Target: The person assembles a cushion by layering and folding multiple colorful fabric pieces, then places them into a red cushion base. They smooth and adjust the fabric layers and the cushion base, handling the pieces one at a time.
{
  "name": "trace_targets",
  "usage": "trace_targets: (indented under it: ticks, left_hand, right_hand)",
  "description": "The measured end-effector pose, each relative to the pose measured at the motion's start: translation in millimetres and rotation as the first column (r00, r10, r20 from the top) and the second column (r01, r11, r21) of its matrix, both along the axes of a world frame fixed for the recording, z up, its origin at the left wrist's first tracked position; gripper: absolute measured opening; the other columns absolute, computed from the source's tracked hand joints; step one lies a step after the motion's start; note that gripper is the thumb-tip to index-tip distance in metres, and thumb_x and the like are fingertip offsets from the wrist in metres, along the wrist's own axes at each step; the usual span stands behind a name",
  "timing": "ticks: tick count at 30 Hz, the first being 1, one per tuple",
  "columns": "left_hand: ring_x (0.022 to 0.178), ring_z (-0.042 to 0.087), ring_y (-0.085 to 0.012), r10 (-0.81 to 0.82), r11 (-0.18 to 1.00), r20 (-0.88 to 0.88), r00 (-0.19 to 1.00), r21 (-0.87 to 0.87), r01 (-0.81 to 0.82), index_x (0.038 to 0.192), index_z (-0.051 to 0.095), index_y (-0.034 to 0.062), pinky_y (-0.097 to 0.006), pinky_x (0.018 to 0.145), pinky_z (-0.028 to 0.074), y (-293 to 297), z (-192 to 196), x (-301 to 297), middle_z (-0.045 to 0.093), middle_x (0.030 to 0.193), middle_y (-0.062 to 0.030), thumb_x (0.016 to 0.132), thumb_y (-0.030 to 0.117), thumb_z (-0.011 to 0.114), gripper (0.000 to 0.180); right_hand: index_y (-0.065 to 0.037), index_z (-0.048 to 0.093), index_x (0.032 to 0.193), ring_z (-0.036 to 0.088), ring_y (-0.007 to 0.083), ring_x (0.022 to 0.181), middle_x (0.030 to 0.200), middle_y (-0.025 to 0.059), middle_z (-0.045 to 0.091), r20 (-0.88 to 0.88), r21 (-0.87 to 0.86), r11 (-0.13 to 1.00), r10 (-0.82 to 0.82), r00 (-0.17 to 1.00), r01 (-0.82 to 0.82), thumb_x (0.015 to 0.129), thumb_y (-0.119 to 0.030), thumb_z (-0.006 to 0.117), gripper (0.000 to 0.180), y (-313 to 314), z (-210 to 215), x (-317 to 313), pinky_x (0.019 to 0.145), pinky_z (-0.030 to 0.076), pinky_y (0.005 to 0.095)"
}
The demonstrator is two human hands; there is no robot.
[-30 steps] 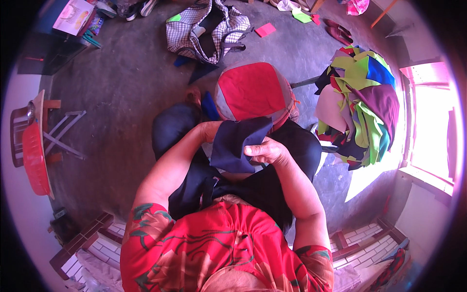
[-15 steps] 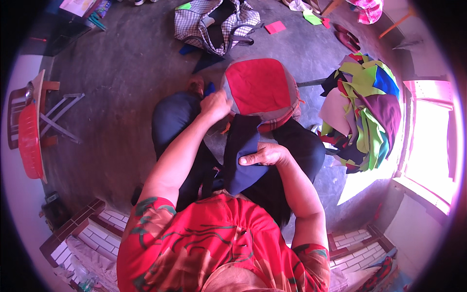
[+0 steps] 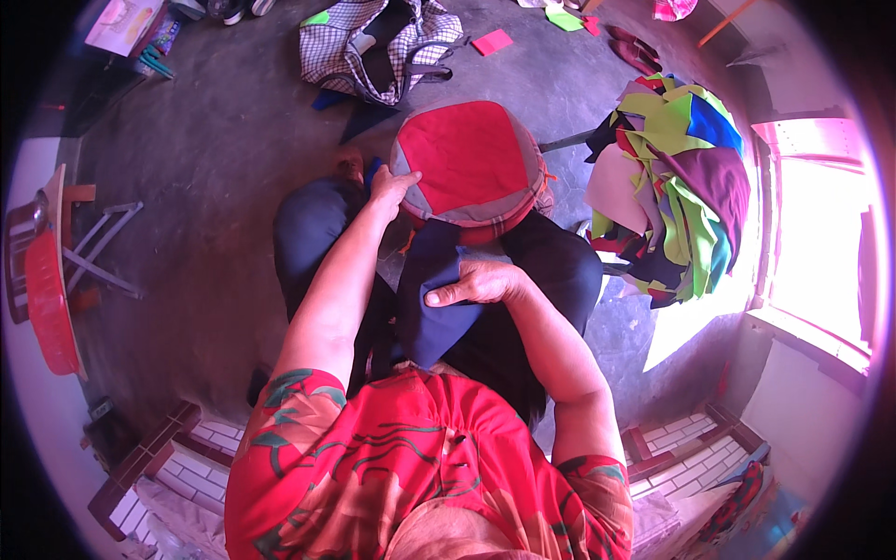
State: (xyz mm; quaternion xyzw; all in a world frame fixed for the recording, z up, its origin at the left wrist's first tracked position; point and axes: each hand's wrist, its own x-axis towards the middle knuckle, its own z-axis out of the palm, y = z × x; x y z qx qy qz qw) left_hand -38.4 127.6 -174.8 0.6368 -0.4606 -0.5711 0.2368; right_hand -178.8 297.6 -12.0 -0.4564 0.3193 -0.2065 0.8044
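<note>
A thick, rounded cushion (image 3: 467,159) with a red top panel and grey border sits just beyond my knees, orange threads hanging at its side. At its left edge is my left hand (image 3: 392,190), closed on the rim with a digit laid over the top; the other fingers are partly hidden. My right hand (image 3: 474,283) pinches a folded piece of navy cloth (image 3: 431,327) over my lap, thumb on top. The far end of this cloth reaches the cushion's near side.
A large heap of coloured fabric scraps (image 3: 686,187) stands to the right, near a bright window (image 3: 821,252). Beyond the cushion lies a checked bag (image 3: 341,56), with a red cloth piece (image 3: 492,42) beside it. A red basin (image 3: 49,303) is at the far left.
My left hand has opened out slightly from a tighter fist at the cushion's edge. My right hand keeps hold of the navy cloth. The whole view has shifted slightly.
</note>
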Motion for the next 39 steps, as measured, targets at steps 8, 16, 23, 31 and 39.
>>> trace_targets:
  ticks: [8, 16, 23, 31, 39]
  left_hand:
    - [0.096, 0.059, -0.0291, -0.106, 0.948, 0.325, 0.940, -0.252, 0.194, 0.102, 0.051, -0.0035, -0.037, 0.083, 0.046, 3.4, 14.6, -0.7, 0.060, 0.101, -0.0198, 0.059, 0.018, 0.082, 0.058]
    - [0.104, 0.053, -0.0355, -0.232, 0.834, 0.571, 0.788, -0.300, 0.463, 0.107, 0.046, -0.0035, -0.039, 0.087, 0.044, 3.1, 31.9, 1.1, 0.049, 0.113, -0.0217, 0.055, 0.034, 0.085, 0.075]
    - [0.132, 0.023, -0.0397, -0.362, 0.766, 0.670, 0.648, -0.183, 0.617, 0.142, 0.001, 0.0124, -0.049, 0.098, 0.035, 27.6, 53.6, -9.7, 0.011, 0.145, -0.0270, 0.061, 0.040, 0.081, 0.117]
    - [0.139, -0.001, -0.0345, -0.345, 0.507, 0.876, 0.337, -0.128, 0.853, 0.144, 0.021, 0.0100, -0.055, 0.109, 0.005, 46.6, 67.0, -14.2, 0.001, 0.150, -0.0205, 0.082, 0.049, 0.056, 0.081]
    - [0.138, 0.005, -0.0361, -0.441, 0.073, 0.866, 0.237, -0.228, 0.971, 0.141, 0.031, 0.0170, -0.053, 0.109, 0.004, 73.9, 51.6, -20.2, 0.012, 0.150, -0.0160, 0.083, 0.055, 0.048, 0.072]
  right_hand:
    - [-0.004, 0.063, 0.102, 0.053, 0.0087, 0.087, 0.091, -0.0044, 0.061, -0.052, 0.001, 0.999, 0.041, 0.998, -0.041, 0.087, -0.041, 0.060, 0.039, -5.2, 8.1, -1.2, 0.082, 0.042, 0.0268]
    - [-0.004, 0.062, 0.107, 0.055, 0.0102, 0.091, 0.097, -0.0022, 0.063, -0.062, 0.068, 0.997, 0.029, 0.998, -0.025, 0.086, -0.041, 0.061, 0.042, -6.8, 10.0, 0.4, 0.084, 0.042, 0.0278]
    - [-0.002, 0.061, 0.109, 0.055, 0.0127, 0.094, 0.100, 0.0005, 0.063, -0.062, 0.091, 0.994, 0.069, 0.996, -0.063, 0.086, -0.041, 0.061, 0.045, -7.7, 12.2, 4.3, 0.087, 0.042, 0.0296]
    - [-0.002, 0.060, 0.109, 0.054, 0.0125, 0.095, 0.101, 0.0005, 0.063, -0.140, 0.025, 0.995, 0.098, 0.985, -0.096, 0.086, -0.040, 0.061, 0.045, -11.8, 24.0, 0.5, 0.087, 0.042, 0.0297]
    - [-0.002, 0.059, 0.113, 0.053, 0.0126, 0.097, 0.104, -0.0001, 0.061, -0.064, 0.047, 0.997, 0.065, 0.996, -0.062, 0.087, -0.037, 0.060, 0.044, -9.4, 11.2, 1.5, 0.089, 0.040, 0.0297]
